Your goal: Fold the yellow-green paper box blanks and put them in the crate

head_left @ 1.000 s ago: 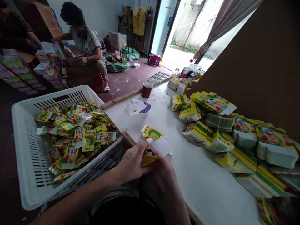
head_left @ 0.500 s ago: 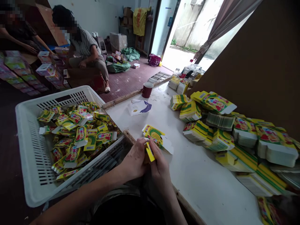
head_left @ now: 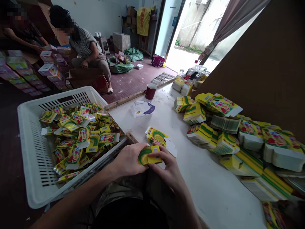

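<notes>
Between my two hands is a small yellow and green cardboard box (head_left: pixel 143 156), its printed side turned up. My left hand (head_left: pixel 127 160) is closed round the box's left end. The fingers and thumb of my right hand (head_left: pixel 168 165) pinch its right end, near a barcode flap. Just beyond my fingers, a flat printed carton (head_left: pixel 156 136) with white flaps lies on the white table (head_left: pixel 190 171). To my left stands a white plastic basket (head_left: pixel 28 152) heaped with small yellow boxes (head_left: pixel 83 136).
Stacks of flat yellow cartons (head_left: pixel 224 140) fill the table's right side. A dark red mug (head_left: pixel 151 91) and a white and purple packet (head_left: pixel 143 109) sit farther back. Bottles (head_left: pixel 189 73) stand at the far end. Two people sit beyond the basket near piled boxes (head_left: pixel 49 70).
The box in my hands has turned from an edge-on, upright position to lying lengthwise, its printed side now showing. My right hand has shifted to its right end.
</notes>
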Available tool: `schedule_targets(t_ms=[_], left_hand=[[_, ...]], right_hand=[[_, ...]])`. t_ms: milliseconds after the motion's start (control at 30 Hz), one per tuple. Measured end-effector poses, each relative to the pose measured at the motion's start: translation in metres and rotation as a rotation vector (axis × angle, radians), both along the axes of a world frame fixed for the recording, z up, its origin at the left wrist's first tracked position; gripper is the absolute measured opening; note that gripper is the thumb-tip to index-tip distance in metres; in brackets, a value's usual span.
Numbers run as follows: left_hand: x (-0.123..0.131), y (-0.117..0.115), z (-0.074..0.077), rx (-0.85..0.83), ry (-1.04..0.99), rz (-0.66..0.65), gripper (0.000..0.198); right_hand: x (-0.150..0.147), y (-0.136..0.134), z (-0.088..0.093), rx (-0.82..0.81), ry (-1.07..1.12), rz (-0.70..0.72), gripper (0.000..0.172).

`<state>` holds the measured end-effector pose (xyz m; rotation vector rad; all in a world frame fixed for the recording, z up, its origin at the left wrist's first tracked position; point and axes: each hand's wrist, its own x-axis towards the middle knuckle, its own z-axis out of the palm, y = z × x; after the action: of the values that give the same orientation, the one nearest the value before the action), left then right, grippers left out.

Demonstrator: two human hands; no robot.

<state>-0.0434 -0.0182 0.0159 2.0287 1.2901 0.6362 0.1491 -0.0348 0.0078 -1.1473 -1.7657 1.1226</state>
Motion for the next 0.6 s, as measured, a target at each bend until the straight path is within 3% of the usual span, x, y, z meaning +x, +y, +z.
schedule_targets(t_ms=[33,100,167,200,233,300,367,467,600], left_hand=[[0.001,-0.001,-0.002,0.010,-0.014,0.023,0.048],[0.000,-0.002,-0.008,-0.028,-0.106,0.074,0.054],[-0.007,-0.003,-0.014,-0.134,-0.371,0.170,0.054],[-0.012,-0.002,-0.017,-0.182,-0.574,0.264,0.052],[-0.018,-0.001,-0.019,-0.212,-0.802,0.390,0.050],[-0.029,0.003,-0.023,-0.250,-1.219,0.688,0.051],[-0.036,0.005,-0.026,-0.369,-1.426,0.879,0.052],[-0.032,0.003,-0.032,-0.611,-1.399,0.873,0.035],[-0.011,-0.006,-0.042,-0.696,-1.249,0.593,0.032]], right_hand=[[-0.005,-0.001,-0.001,-0.021,0.050,-0.042,0.019],[-0.012,-0.002,-0.007,-0.061,0.178,-0.084,0.040],[-0.013,0.003,-0.017,-0.072,0.251,-0.115,0.070],[-0.010,0.007,-0.022,-0.045,0.206,-0.174,0.075],[-0.006,0.013,-0.027,-0.003,0.115,-0.254,0.074],[0.005,0.026,-0.036,0.111,-0.183,-0.480,0.051],[0.015,0.039,-0.044,0.149,-0.330,-0.586,0.032],[0.019,0.050,-0.052,0.146,-0.382,-0.614,0.017],[0.015,0.047,-0.048,0.157,-0.392,-0.647,0.015]])
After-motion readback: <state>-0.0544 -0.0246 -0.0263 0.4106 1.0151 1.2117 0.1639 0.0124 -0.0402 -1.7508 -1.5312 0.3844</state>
